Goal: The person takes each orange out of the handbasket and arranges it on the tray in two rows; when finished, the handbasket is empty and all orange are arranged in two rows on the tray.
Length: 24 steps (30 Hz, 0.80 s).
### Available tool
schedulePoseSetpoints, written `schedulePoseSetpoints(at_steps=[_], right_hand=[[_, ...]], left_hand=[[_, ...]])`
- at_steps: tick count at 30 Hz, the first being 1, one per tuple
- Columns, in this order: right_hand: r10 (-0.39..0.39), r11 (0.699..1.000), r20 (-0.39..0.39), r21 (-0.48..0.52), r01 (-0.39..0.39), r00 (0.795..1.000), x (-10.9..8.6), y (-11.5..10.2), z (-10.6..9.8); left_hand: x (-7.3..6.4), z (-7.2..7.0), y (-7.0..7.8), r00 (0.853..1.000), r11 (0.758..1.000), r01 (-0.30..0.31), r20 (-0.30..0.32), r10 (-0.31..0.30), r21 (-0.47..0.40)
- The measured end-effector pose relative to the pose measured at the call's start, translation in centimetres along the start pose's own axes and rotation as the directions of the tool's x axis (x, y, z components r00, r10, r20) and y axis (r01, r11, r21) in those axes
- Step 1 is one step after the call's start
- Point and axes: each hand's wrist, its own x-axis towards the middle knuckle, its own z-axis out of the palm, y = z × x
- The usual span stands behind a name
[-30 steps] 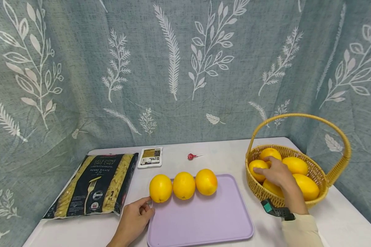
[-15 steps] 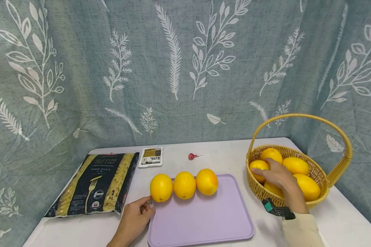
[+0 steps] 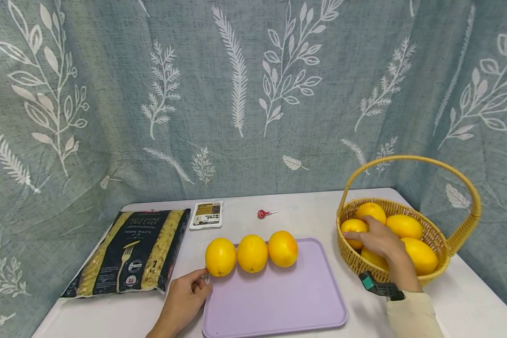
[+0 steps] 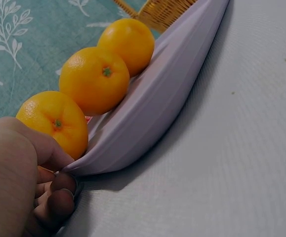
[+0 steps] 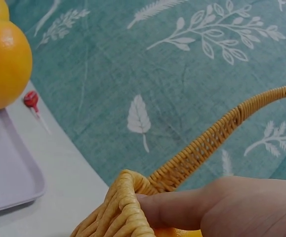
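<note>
My left hand (image 3: pixel 185 298) pinches the left rim of the lilac tray (image 3: pixel 274 300), thumb and index finger at its edge in the left wrist view. Three oranges stand in a row along the tray's far side: a left orange (image 3: pixel 220 257), a middle one and a right one. On the right, my right hand (image 3: pixel 380 237) reaches into the wicker basket (image 3: pixel 441 234) and grips an orange (image 3: pixel 353 228) at its left side. The right thumb (image 5: pixel 175 207) lies just inside the basket rim in the right wrist view; the other fingers are hidden there.
Another orange (image 3: pixel 371 212) and large oblong yellow fruits (image 3: pixel 420 256) fill the basket, under its tall arched handle (image 3: pixel 410 157). A penne bag (image 3: pixel 128 253) lies at left. Behind the tray are a small flat packet (image 3: pixel 206 214) and a red lollipop (image 3: pixel 261 214). A patterned curtain (image 3: pixel 253 94) hangs behind.
The head view has shifted very slightly. Both hands stay in place, the left at the tray and the right on the orange in the basket.
</note>
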Motion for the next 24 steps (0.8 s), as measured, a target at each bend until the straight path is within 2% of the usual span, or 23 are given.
schedulePoseSetpoints(at_steps=[5,13,24], right_hand=[[-0.016,1.0,-0.008,0.015,0.016,1.0,-0.1,0.1,-0.02],[-0.017,0.993,-0.023,0.116,0.02,1.0,-0.27,0.1,-0.17],[-0.053,0.968,-0.133,0.236,0.084,0.99,-0.76,-0.52,-0.94]], left_hand=[[0.0,0.01,0.13,1.0,1.0,0.001,0.004,-0.001,-0.001],[0.01,0.04,0.21,1.0,1.0,0.008,0.003,-0.008,0.0],[-0.06,0.01,0.18,1.0,1.0,0.009,-0.007,-0.009,0.001]])
